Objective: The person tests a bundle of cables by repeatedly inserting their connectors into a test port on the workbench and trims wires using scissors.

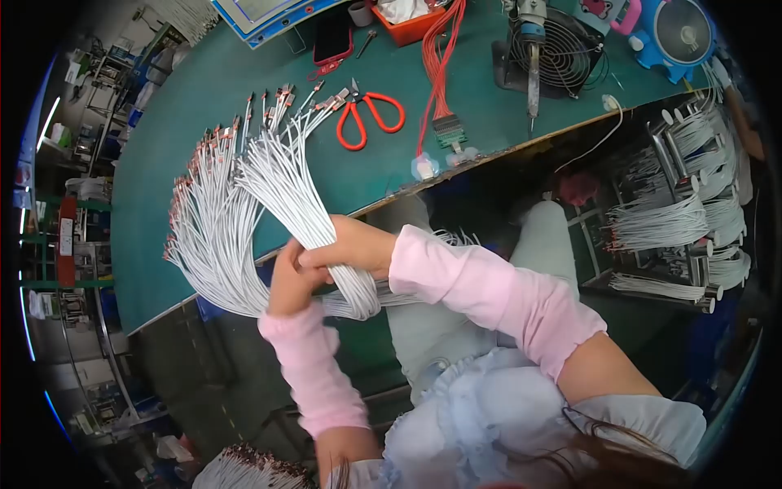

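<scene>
A thick bundle of white cables runs from the green table down over its edge and bends in a loop below my hands. My right hand is closed round the bundle, thumb across it. Against its left side, my left hand is closed too, its fingers partly hidden by the cables. More white cables with small orange-brown ends lie fanned out on the table to the left. Red-handled scissors rest just beyond the bundle.
On the green table are a phone, an orange box, red wires with a connector, a soldering iron, a black fan and a blue fan. Racks of white cables stand at right.
</scene>
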A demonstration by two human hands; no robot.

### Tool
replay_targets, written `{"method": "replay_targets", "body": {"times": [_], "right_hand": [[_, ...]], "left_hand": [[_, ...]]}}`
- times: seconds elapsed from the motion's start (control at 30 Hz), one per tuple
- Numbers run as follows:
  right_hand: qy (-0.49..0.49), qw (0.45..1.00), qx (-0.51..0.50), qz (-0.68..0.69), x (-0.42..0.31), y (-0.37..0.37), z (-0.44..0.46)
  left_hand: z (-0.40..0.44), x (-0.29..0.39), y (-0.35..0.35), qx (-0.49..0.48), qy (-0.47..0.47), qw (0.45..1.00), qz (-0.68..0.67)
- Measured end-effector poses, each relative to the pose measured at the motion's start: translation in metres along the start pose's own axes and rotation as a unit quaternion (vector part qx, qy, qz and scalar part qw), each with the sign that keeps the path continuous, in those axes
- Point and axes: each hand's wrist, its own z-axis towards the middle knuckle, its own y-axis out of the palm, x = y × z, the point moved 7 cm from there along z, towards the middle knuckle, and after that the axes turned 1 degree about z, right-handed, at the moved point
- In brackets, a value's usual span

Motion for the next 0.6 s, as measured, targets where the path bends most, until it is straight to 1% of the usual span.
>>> {"method": "replay_targets", "body": {"times": [0.03, 0.07, 0.1, 0.13, 0.17, 0.23, 0.27, 0.3, 0.33, 0.37, 0.47, 0.53, 0.6], "right_hand": [[-0.010, 0.999, -0.003, -0.046, -0.002, 0.001, -0.006], [-0.006, 0.999, -0.001, -0.054, -0.002, 0.000, -0.009], [-0.012, 0.998, -0.007, -0.067, -0.003, 0.001, -0.013], [-0.021, 0.997, -0.013, -0.080, -0.006, 0.001, -0.016], [-0.030, 0.995, -0.016, -0.091, -0.008, 0.000, -0.019], [-0.046, 0.993, 0.015, -0.105, -0.018, -0.006, -0.024], [-0.060, 0.991, 0.039, -0.114, -0.023, -0.010, -0.026], [-0.073, 0.988, 0.062, -0.122, -0.026, -0.014, -0.029], [-0.070, 0.988, 0.063, -0.122, -0.024, -0.015, -0.032], [-0.075, 0.986, 0.055, -0.137, -0.022, -0.016, -0.038], [-0.089, 0.982, 0.043, -0.160, -0.011, -0.022, -0.061], [-0.036, 0.976, 0.033, -0.214, 0.007, -0.035, -0.081], [-0.026, 0.957, -0.016, -0.289, 0.020, -0.054, -0.110]], "left_hand": [[0.005, 0.025, 0.022, -0.102, 0.048, 0.970, -0.217], [0.011, 0.053, 0.039, -0.198, 0.097, 0.880, -0.421], [0.036, 0.058, 0.031, -0.099, 0.098, 0.864, -0.484], [0.058, 0.060, 0.023, -0.002, 0.096, 0.836, -0.540], [0.072, 0.064, 0.018, -0.008, 0.096, 0.835, -0.542], [0.090, 0.074, 0.008, -0.103, 0.120, 0.860, -0.486], [0.087, 0.083, 0.012, -0.105, 0.119, 0.857, -0.491], [0.076, 0.106, 0.010, -0.090, 0.159, 0.878, -0.443], [0.066, 0.126, 0.009, -0.074, 0.199, 0.896, -0.391], [0.058, 0.136, 0.012, -0.073, 0.197, 0.896, -0.391], [0.021, 0.164, 0.031, -0.072, 0.295, 0.849, -0.432], [0.016, 0.140, 0.060, -0.064, 0.273, 0.865, -0.416], [0.003, 0.113, 0.099, -0.061, 0.235, 0.896, -0.372]]}}
